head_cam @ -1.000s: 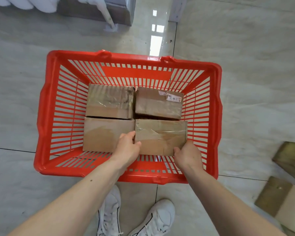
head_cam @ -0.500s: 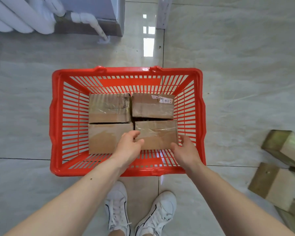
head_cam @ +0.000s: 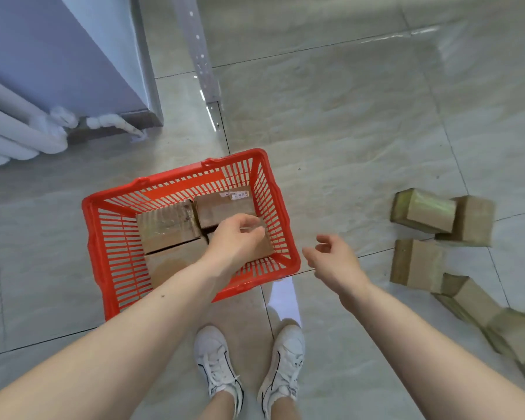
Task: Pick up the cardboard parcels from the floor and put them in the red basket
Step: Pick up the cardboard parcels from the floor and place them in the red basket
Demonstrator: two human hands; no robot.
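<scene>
Red slatted plastic basket (head_cam: 115,253) on the pale tiled floor (head_cam: 346,131), just ahead of two white lace-up sneakers (head_cam: 219,368). Inside the basket, brown taped cardboard parcels packed side by side in two rows: a corrugated one (head_cam: 167,228) at the far left, one bearing a white label (head_cam: 222,207) at the far right, a third (head_cam: 170,265) at the near left, a fourth at the near right mostly hidden under the left hand (head_cam: 235,237). Left hand above the basket's near right part, fingers loosely curled, holding nothing; contact with the parcel beneath cannot be told. Right hand (head_cam: 334,262) just right of the basket, over bare floor, fingers relaxed and slightly spread, empty. Well right of the basket, a loose cluster of more brown cardboard parcels (head_cam: 422,212) on the floor, some upright, some tilted against each other, blurred toward the frame's edge. Beyond the basket to the left, a white ribbed radiator (head_cam: 15,131) beside a lavender wall panel (head_cam: 58,56).
</scene>
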